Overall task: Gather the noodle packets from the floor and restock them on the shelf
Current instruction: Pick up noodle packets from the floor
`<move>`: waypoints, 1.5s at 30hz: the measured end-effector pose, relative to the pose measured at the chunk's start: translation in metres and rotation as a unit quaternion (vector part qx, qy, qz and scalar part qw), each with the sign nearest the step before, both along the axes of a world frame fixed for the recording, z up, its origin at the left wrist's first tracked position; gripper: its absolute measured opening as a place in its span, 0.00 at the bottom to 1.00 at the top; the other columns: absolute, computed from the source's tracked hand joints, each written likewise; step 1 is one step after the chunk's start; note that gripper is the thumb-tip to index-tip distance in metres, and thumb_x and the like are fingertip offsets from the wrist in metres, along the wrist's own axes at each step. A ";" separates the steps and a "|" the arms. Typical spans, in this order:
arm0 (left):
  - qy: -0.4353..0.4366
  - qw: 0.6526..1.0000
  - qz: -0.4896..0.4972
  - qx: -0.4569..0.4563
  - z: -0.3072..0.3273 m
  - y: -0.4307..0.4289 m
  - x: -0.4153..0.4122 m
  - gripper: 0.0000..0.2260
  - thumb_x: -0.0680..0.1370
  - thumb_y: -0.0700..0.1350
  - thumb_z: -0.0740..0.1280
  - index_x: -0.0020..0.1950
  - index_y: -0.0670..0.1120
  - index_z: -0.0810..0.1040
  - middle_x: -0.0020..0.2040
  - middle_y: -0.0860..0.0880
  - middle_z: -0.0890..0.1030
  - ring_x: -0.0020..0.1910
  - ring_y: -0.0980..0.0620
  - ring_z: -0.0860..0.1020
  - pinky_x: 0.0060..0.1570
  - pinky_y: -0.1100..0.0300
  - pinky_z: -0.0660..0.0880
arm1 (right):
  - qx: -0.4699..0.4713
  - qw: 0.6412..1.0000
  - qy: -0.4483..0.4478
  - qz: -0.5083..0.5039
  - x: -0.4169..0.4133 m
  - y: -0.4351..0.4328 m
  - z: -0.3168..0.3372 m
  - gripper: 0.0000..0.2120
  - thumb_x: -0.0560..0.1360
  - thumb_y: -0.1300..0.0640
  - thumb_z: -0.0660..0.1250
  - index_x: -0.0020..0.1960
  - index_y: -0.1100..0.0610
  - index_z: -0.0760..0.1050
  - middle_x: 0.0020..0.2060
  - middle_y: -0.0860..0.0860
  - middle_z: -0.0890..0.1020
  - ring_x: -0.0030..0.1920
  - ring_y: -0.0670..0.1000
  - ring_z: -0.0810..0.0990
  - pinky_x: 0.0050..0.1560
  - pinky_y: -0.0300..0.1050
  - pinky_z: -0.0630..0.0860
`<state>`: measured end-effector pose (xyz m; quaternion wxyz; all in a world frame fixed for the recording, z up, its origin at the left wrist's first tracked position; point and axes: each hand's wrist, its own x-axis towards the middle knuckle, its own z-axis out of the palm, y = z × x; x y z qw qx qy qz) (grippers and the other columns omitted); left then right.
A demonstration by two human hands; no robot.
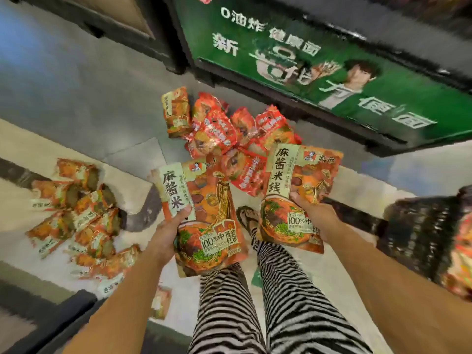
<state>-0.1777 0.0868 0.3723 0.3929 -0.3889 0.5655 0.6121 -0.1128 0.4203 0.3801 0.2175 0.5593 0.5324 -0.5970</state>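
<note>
Head view, left hand (167,232) gripping noodle packet (207,213), right hand (315,215) another (301,192)

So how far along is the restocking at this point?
Partly done, it seems: a batch of packets lies on the pale shelf at left. In hand: the left hand grips one packet, the right hand another packet. Left to do: the red pile on the floor by the green display base.

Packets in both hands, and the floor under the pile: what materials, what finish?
Left packet, gripped by the left hand, and right packet, gripped by the right hand: likely printed plastic film, semi-glossy; creased, floppy edges. Floor: probably polished tile or stone, grey; soft reflections, straight joint lines.
</note>
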 end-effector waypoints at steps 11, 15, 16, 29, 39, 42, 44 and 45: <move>0.022 0.939 -0.342 -0.036 0.016 0.127 -0.026 0.25 0.69 0.52 0.76 0.62 0.43 0.79 0.51 0.40 0.85 0.50 0.40 0.84 0.51 0.46 0.80 | -0.004 0.947 0.004 -0.320 0.168 0.020 0.034 0.18 0.66 0.47 0.79 0.47 0.58 0.80 0.38 0.55 0.85 0.37 0.54 0.85 0.34 0.42 0.78; 0.028 0.895 -0.446 -0.001 0.022 0.205 0.003 0.21 0.69 0.51 0.78 0.59 0.45 0.80 0.51 0.41 0.86 0.48 0.42 0.85 0.49 0.49 0.80 | 0.003 0.909 -0.005 -0.418 0.240 0.038 0.039 0.18 0.66 0.48 0.79 0.46 0.58 0.79 0.35 0.55 0.85 0.36 0.54 0.85 0.37 0.44 0.78; 0.028 0.884 -0.466 -0.001 0.025 0.227 0.013 0.19 0.70 0.50 0.78 0.57 0.45 0.81 0.49 0.42 0.86 0.46 0.43 0.85 0.48 0.50 0.80 | 0.007 0.897 -0.005 -0.441 0.257 0.044 0.041 0.17 0.66 0.48 0.79 0.46 0.58 0.78 0.36 0.55 0.85 0.37 0.54 0.84 0.37 0.44 0.78; 0.048 0.752 -0.657 -0.010 0.022 0.493 0.175 0.17 0.69 0.52 0.77 0.53 0.45 0.81 0.45 0.46 0.87 0.41 0.49 0.86 0.41 0.57 0.80 | -0.006 0.795 -0.004 -0.606 0.422 0.165 0.020 0.18 0.66 0.47 0.79 0.46 0.57 0.78 0.41 0.57 0.85 0.39 0.55 0.85 0.39 0.45 0.80; 0.101 0.673 -0.730 -0.060 0.018 0.639 0.231 0.34 0.54 0.64 0.82 0.53 0.47 0.80 0.48 0.45 0.86 0.46 0.44 0.85 0.54 0.46 0.80 | -0.009 0.748 -0.031 -0.663 0.469 0.249 -0.002 0.24 0.63 0.46 0.81 0.49 0.60 0.79 0.38 0.55 0.83 0.40 0.54 0.84 0.46 0.49 0.80; 0.118 0.639 -0.757 -0.060 0.011 0.689 0.242 0.28 0.59 0.60 0.81 0.51 0.46 0.81 0.46 0.45 0.86 0.43 0.45 0.85 0.45 0.54 0.80 | -0.008 0.738 -0.034 -0.673 0.473 0.278 -0.017 0.25 0.63 0.46 0.81 0.51 0.61 0.79 0.38 0.55 0.84 0.39 0.54 0.84 0.40 0.46 0.79; 0.149 0.618 -0.769 -0.069 0.001 0.726 0.249 0.17 0.69 0.53 0.78 0.49 0.45 0.80 0.43 0.45 0.84 0.38 0.49 0.83 0.37 0.59 0.77 | -0.006 0.731 -0.034 -0.682 0.473 0.301 -0.030 0.25 0.64 0.46 0.81 0.52 0.61 0.79 0.38 0.55 0.83 0.37 0.54 0.83 0.35 0.43 0.77; 0.163 0.604 -0.777 -0.071 -0.008 0.746 0.251 0.15 0.70 0.52 0.77 0.50 0.45 0.81 0.44 0.45 0.84 0.37 0.50 0.83 0.34 0.60 0.77 | -0.006 0.726 -0.034 -0.686 0.472 0.314 -0.037 0.25 0.64 0.46 0.81 0.52 0.61 0.79 0.38 0.55 0.83 0.37 0.54 0.83 0.35 0.42 0.76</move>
